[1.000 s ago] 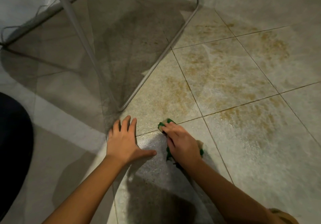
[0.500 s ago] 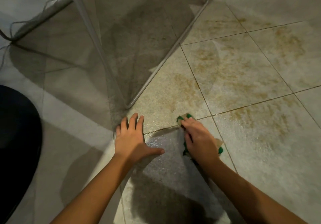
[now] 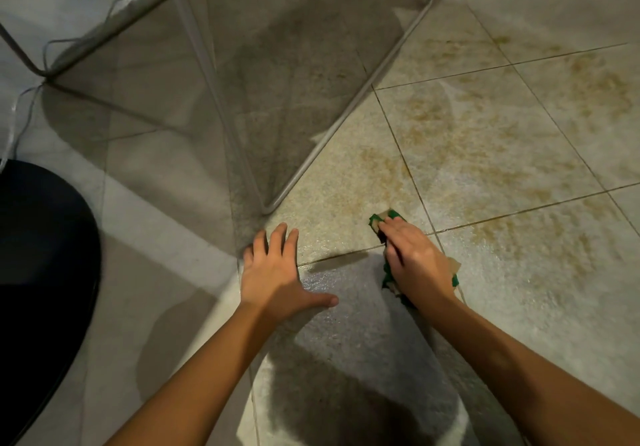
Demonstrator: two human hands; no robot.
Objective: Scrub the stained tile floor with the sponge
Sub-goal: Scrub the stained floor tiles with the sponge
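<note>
A green and yellow sponge (image 3: pixel 387 218) lies pressed flat on the wet tile floor, straddling a grout line. My right hand (image 3: pixel 414 260) covers most of it and grips it, with only its far tip and edges showing. My left hand (image 3: pixel 275 272) rests flat on the floor to the left, fingers spread, holding nothing. Brown stains (image 3: pixel 478 147) spread over the tiles beyond and to the right of the sponge.
A white metal frame (image 3: pixel 332 130) with a mesh panel stands on the floor just beyond my left hand, its corner foot close to my fingers. A thin cord (image 3: pixel 20 113) trails at the far left. A dark rounded shape (image 3: pixel 41 255) fills the left edge.
My right hand has pushed the sponge forward across the grout line towards the stains. The view has shifted, so the frame and my left hand sit further right.
</note>
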